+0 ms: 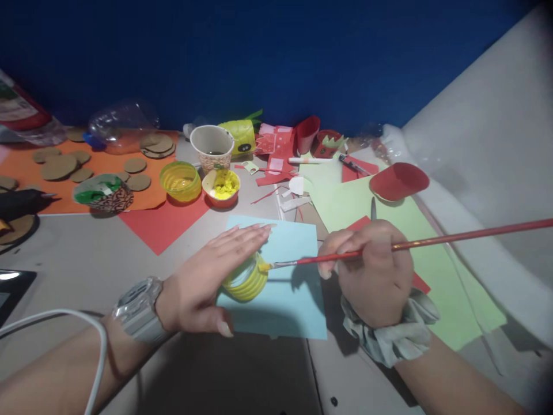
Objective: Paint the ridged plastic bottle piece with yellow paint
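Note:
My left hand (216,268) lies over a yellow-painted ribbed plastic cup (247,285), its fingers stretched along the far upper side and its thumb apart on the near side. Whether the palm presses on the cup is hidden. Beneath the cup is a light blue paper sheet (294,311). My right hand (375,271) is closed around a red-handled paintbrush (458,235). The brush's yellow-coated tip touches the cup's right rim. Behind my hands stand a small bowl of yellow paint (225,187) and a yellow ribbed bowl (180,181).
A patterned paper cup (211,147) with dark liquid stands at the back. Cardboard discs (59,167) lie on orange paper (90,202) at left. Green paper (466,311), a red tube piece (400,181) and a craft knife (354,164) are at right. A white cable (101,351) crosses my left forearm.

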Available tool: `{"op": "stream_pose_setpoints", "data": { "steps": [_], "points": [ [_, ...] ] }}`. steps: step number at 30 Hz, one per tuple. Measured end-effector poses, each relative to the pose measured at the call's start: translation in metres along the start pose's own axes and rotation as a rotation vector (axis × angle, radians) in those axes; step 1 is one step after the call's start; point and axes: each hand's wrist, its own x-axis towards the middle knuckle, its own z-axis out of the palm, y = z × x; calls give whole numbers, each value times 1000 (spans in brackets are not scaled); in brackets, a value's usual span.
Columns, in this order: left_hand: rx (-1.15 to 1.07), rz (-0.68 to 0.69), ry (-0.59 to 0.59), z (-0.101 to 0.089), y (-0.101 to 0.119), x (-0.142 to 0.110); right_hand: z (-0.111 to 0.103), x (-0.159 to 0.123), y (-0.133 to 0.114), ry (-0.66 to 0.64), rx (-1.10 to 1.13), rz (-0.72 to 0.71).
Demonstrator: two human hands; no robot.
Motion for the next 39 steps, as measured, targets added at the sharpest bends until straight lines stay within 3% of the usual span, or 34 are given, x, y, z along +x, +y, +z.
{"op": "stream_pose_setpoints", "data": {
  "steps": [8,18,21,25,28,30,33,39],
  "points": [
    [-19,-13,-18,-1,0,-1,-1,1,5,83,-72,47],
    [-17,-97,-52,-6,10,1,-13,36,6,183,-60,96],
    [1,-97,-57,-7,11,-1,3,53,2,101,-158,145],
    [-4,-91,-83,-6,12,-3,39,83,-4,-139,-350,163],
    [13,-109,-78,-5,13,-5,65,101,3,-402,-667,-7],
    [1,-132,-61,-5,13,-5,77,106,12,-461,-728,-63],
    [-36,-136,-74,-6,11,-5,84,105,24,-488,-730,-80],
    [-35,-103,-107,-9,7,-3,74,105,31,-539,-746,-60]
  ]
}}
